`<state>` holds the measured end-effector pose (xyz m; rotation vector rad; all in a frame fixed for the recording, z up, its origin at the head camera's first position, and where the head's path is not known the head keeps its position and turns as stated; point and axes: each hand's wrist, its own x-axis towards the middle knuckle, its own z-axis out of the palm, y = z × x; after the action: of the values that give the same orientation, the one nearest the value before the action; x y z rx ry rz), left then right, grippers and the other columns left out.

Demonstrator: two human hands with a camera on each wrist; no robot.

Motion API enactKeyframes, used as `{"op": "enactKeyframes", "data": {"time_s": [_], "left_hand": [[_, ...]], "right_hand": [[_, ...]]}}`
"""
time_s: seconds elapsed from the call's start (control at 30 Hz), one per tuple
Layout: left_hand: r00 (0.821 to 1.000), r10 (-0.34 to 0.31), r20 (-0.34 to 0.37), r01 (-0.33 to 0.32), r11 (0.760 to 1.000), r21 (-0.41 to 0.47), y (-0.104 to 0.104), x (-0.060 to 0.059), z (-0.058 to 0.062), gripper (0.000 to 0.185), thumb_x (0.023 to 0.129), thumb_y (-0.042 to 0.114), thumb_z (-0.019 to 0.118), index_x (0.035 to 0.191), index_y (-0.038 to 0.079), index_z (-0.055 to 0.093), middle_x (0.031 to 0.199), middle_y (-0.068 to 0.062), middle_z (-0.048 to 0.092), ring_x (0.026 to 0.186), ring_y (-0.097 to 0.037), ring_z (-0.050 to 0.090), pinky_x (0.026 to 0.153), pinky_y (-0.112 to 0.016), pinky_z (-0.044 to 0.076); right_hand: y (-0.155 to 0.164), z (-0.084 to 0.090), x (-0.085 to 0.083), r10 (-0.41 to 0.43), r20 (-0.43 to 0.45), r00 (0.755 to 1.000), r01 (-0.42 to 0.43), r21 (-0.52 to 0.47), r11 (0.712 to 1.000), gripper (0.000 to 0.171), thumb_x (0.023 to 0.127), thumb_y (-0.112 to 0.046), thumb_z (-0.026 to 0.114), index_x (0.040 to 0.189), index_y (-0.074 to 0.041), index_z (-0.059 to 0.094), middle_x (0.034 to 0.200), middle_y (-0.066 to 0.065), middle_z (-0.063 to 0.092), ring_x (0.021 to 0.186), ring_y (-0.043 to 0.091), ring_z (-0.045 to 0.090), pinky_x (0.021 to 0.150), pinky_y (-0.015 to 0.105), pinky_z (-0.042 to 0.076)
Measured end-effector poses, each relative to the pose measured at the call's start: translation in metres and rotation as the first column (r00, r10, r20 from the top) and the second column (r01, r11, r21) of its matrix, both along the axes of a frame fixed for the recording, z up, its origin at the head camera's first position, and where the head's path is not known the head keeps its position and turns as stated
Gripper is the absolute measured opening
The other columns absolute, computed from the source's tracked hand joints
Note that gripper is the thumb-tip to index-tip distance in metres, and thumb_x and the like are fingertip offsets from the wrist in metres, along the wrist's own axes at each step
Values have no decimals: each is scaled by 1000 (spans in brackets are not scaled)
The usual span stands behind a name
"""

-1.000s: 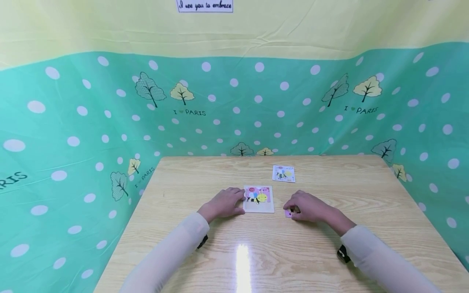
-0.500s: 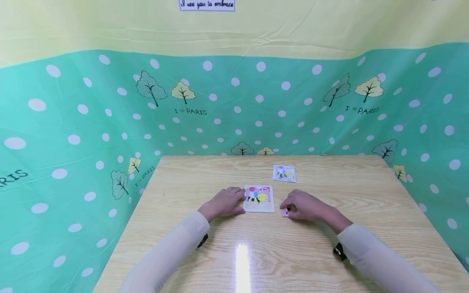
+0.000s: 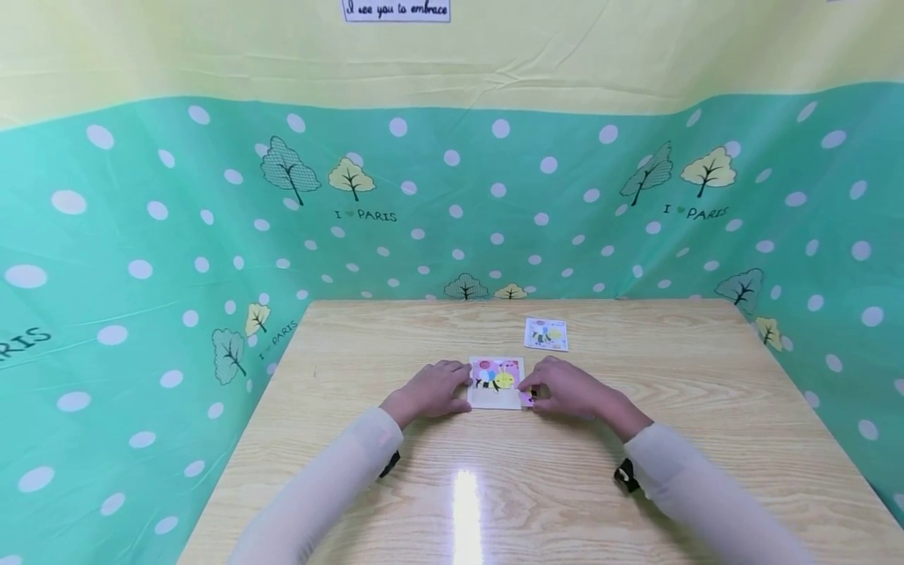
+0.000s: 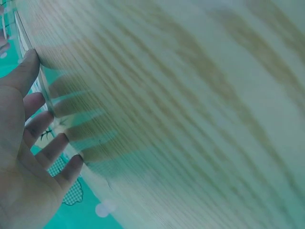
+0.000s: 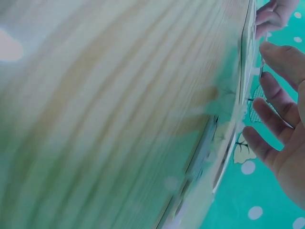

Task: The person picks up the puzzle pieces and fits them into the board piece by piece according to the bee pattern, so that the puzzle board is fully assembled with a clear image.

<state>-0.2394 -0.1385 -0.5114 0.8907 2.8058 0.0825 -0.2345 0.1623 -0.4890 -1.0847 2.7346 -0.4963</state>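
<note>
A square puzzle tray (image 3: pixel 495 400) with a pale rim lies mid-table in the head view. Bee-picture pieces fill its upper part, while the lower strip shows bare. My left hand (image 3: pixel 441 388) rests at the tray's left edge, fingers spread and lightly bent; in the left wrist view its fingertips (image 4: pixel 71 167) touch the tabletop. Between thumb and forefinger, my right hand (image 3: pixel 568 386) pinches a pink puzzle piece (image 3: pixel 528 396) over the tray's lower right edge. The right wrist view shows that piece (image 5: pixel 262 66) edge-on, the other fingers loose.
Behind the tray, slightly right, lies a card (image 3: pixel 546 335) with a similar bee picture. Thin flat items (image 5: pixel 202 148) lie on the wooden table (image 3: pixel 395 510) in the right wrist view. A dotted green cloth (image 3: pixel 494 227) hangs around the table's back and sides.
My right hand has slid left with the puzzle piece, from beside the tray to its lower right edge. The left hand stays at the tray's left edge.
</note>
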Motion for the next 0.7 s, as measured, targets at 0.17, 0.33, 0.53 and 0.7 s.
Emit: {"op": "enactKeyframes", "data": {"time_s": [0.17,0.33,0.53,0.7], "left_hand": [[1000,7,7,-7,1000,9,0,2,1,65,96,55,64,147,17,54,158,-7,47,146,-28,45,119,-49,41],[1000,6,0,-6,1000,0,0,2,1,66,95,56,63,148,17,53,158,-7,48,146,-27,45,119,-49,41],[1000,-1,-10,1,1000,-3,-1,0,1,70,95,57,63,150,16,51,157,-7,49,145,-28,46,118,-49,42],[1000,-9,-18,9,1000,3,-1,0,1,67,94,56,64,147,16,53,155,-7,50,144,-28,47,116,-49,44]], "right_hand": [[-13,0,-4,1,14,1000,-1,-16,1000,30,90,-24,77,119,-19,76,105,-8,72,101,11,61,95,37,54],[-26,1,-7,35,10,999,-34,-55,998,28,89,-21,78,116,-15,77,109,-3,75,105,18,64,98,42,54],[-40,-3,-12,67,-10,998,-67,-56,996,29,88,-22,78,116,-16,77,109,-4,75,102,15,62,92,37,54],[-51,-3,-13,53,6,999,-52,-55,997,28,87,-22,78,114,-17,78,108,-4,75,103,15,62,95,37,54]]}}
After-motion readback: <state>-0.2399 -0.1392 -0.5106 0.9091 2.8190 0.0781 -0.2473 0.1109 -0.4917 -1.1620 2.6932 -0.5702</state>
